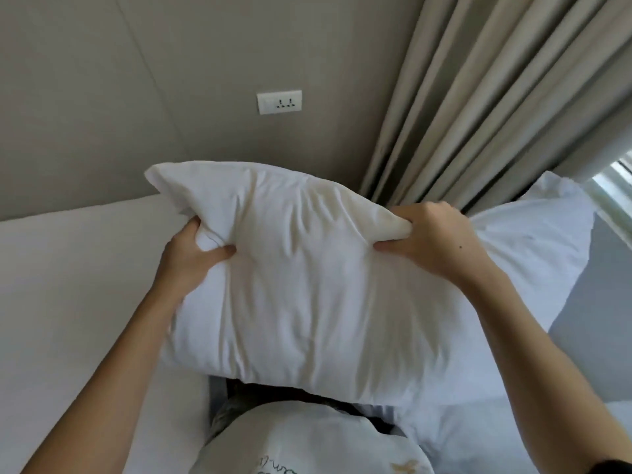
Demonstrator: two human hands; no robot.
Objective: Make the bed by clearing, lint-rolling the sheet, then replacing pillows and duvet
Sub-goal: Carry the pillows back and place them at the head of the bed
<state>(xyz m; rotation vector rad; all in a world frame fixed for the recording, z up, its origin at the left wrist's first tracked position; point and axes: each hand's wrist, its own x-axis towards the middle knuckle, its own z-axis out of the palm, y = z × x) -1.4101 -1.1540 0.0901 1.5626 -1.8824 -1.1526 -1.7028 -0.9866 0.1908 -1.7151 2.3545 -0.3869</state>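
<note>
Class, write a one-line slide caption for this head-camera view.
Both hands, left hand and right hand, grip a white pillow above the bed.

Left hand, right hand grip white pillow above bed.

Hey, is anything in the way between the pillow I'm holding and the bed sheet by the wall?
Nothing visible. Both hands, left and right, grip the pillow by its upper corners, held up in the air. The sheet to the left along the wall looks bare. A second pillow sits off to the right, beside the curtain.
</note>
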